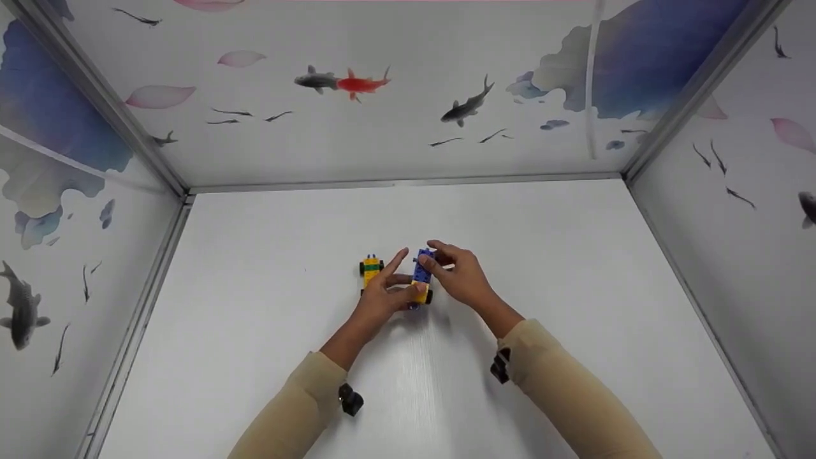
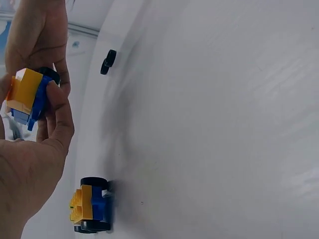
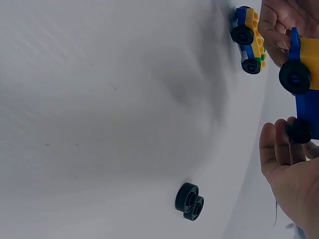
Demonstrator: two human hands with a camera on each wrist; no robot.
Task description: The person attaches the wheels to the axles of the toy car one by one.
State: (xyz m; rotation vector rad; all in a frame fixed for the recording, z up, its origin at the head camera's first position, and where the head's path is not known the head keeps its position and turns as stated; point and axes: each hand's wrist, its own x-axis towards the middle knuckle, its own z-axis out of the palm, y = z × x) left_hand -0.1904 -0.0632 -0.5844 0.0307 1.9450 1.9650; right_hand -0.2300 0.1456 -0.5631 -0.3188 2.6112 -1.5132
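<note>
A blue-and-yellow toy car point(image 1: 421, 275) built of toy bricks is held up between both hands. My left hand point(image 1: 380, 298) grips its yellow end, thumb on top, index finger stretched out. My right hand point(image 1: 464, 275) pinches the blue end, with the thumb over the studs and fingertips at a black wheel point(image 3: 300, 130) on its side. Another black wheel point(image 3: 294, 77) sits beside the yellow block. Left of my left hand, a second toy car point(image 1: 371, 269), yellow with a green strip and blue base, stands on the white table and is partly covered by that hand.
Two loose black wheels point(image 3: 188, 200) lie close together on the table point(image 1: 255, 331), seen in both wrist views. Patterned walls point(image 1: 408, 140) enclose the table at the back and sides. A small black camera is strapped at each sleeve cuff.
</note>
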